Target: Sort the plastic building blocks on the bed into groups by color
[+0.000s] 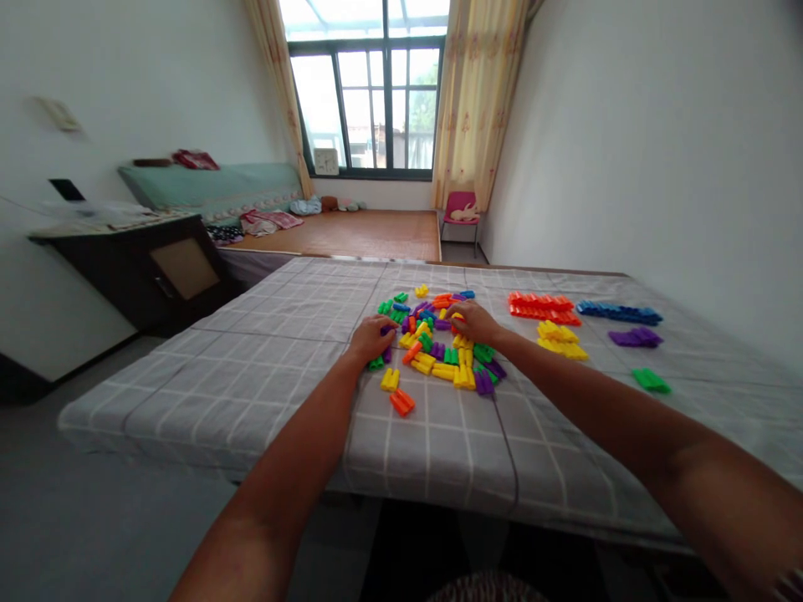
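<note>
A loose pile of small ribbed plastic blocks (446, 354) in yellow, green, purple, orange and blue lies mixed on the checked cloth. At its left edge is my left hand (371, 338), its fingers curled around a purple block (389, 329). My right hand (475, 322) reaches into the pile's right side, fingertips pinched at an orange block (457, 324) with yellow beside it; the fingers partly hide it. Nearer to me lie a separate yellow block (390, 380) and an orange block (402, 403).
To the right are colour groups: orange rows (544, 308), a blue row (620, 313), yellow blocks (561, 341), purple blocks (636, 337) and a green block (651, 380). The grey checked cloth (251, 359) covers the table. Beyond stand a low bed (376, 234) and a pink chair (461, 206).
</note>
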`<action>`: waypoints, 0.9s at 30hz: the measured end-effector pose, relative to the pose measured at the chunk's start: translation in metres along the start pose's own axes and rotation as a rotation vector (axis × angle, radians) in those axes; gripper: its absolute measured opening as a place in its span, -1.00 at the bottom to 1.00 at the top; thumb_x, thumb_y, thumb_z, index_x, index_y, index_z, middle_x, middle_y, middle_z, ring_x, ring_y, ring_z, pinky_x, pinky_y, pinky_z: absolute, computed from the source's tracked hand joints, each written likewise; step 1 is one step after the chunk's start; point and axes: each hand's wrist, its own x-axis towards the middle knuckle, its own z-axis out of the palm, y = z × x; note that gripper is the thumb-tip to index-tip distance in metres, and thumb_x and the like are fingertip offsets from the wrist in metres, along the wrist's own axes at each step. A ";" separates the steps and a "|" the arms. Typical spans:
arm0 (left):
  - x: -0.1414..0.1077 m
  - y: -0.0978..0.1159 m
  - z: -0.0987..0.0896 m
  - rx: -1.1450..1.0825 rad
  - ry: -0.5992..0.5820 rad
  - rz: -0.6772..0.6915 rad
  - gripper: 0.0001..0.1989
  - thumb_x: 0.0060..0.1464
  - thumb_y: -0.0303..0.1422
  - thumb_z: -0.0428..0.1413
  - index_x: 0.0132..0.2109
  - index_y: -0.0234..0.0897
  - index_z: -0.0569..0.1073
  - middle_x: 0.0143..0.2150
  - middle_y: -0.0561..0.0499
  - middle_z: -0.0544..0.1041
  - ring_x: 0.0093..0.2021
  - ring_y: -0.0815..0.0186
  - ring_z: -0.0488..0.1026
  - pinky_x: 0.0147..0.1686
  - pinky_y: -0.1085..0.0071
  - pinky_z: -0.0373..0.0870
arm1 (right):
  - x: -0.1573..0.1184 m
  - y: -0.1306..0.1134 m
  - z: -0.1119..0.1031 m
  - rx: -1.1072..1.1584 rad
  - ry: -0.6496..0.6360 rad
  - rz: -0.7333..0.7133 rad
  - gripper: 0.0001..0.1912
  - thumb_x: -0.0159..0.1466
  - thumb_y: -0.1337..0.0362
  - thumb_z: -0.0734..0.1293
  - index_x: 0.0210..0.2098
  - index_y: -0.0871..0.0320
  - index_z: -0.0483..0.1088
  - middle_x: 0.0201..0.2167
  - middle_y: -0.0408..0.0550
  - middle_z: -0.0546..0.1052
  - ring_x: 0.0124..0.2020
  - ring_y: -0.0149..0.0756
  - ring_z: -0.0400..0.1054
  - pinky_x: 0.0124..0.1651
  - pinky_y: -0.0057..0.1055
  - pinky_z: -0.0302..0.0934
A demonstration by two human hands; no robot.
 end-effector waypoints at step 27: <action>-0.001 -0.003 -0.003 -0.053 -0.022 0.027 -0.72 0.05 -0.32 0.03 -0.16 -0.20 0.58 -0.12 -0.04 0.56 -0.06 0.23 0.46 0.05 0.29 0.34 | 0.021 0.021 -0.034 0.052 -0.150 0.086 -0.79 0.18 0.24 0.35 -0.20 0.08 0.55 -0.26 -0.12 0.60 -0.29 -0.33 0.44 -0.28 -0.49 0.23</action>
